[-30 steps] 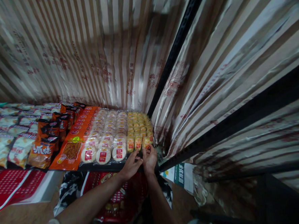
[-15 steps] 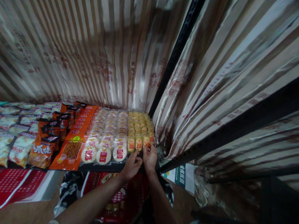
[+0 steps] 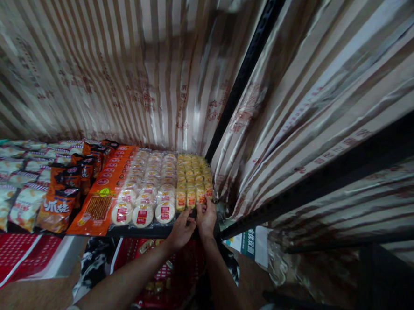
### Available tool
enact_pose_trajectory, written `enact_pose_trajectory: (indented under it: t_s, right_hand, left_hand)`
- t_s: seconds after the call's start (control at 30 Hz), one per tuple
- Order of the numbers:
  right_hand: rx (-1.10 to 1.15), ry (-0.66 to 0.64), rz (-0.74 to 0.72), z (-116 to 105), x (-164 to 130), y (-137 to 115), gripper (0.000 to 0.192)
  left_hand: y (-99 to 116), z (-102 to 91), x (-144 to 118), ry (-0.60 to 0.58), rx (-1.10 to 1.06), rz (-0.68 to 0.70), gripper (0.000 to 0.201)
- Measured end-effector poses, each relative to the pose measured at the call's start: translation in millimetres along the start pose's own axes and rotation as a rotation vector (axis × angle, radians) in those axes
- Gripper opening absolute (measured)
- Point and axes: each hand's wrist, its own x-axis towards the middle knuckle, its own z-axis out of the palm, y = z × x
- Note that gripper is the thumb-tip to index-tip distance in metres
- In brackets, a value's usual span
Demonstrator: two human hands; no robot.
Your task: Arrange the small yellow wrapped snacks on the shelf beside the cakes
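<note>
Small yellow wrapped cakes (image 3: 191, 196) stand in tight rows at the right end of the black shelf (image 3: 141, 232). My left hand (image 3: 181, 229) is at the shelf's front edge, fingers stretched towards the base of the front cakes. Thumb and fingers are apart, with nothing seen in them. Beside it, my right hand (image 3: 207, 220) has its extended fingertips against the lower front of the rightmost cakes, partly covering them. Left of the yellow rows lie several rows of round white wrapped crackers (image 3: 165, 212) with red labels.
An orange snack bag (image 3: 94, 211), orange-black bags (image 3: 56, 211) and white snack bags (image 3: 27, 205) fill the shelf leftwards. Below my arms sits a red basket (image 3: 120, 254) holding some small packs. Another red basket (image 3: 18, 255) is at left. Black posts (image 3: 247, 68) and striped sheeting (image 3: 145, 60) enclose the shelf.
Both hands stay nearly in place at the front of the yellow cakes. The right fingertips shift slightly over the rightmost cakes, and the view moves a little.
</note>
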Motion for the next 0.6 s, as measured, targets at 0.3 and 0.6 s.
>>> enact_pose_trajectory:
  t_s: [0.3,0.6]
  right_hand:
    - [0.042,0.039,0.017,2,-3,1,0.053]
    - [0.092,0.013,0.034,-2,-6,-4,0.057]
  left_hand:
    - [0,1.1,0,0.014,-0.025,-0.013,0.051]
    - [9,1.0,-4,0.036,-0.015,-0.015,0.045]
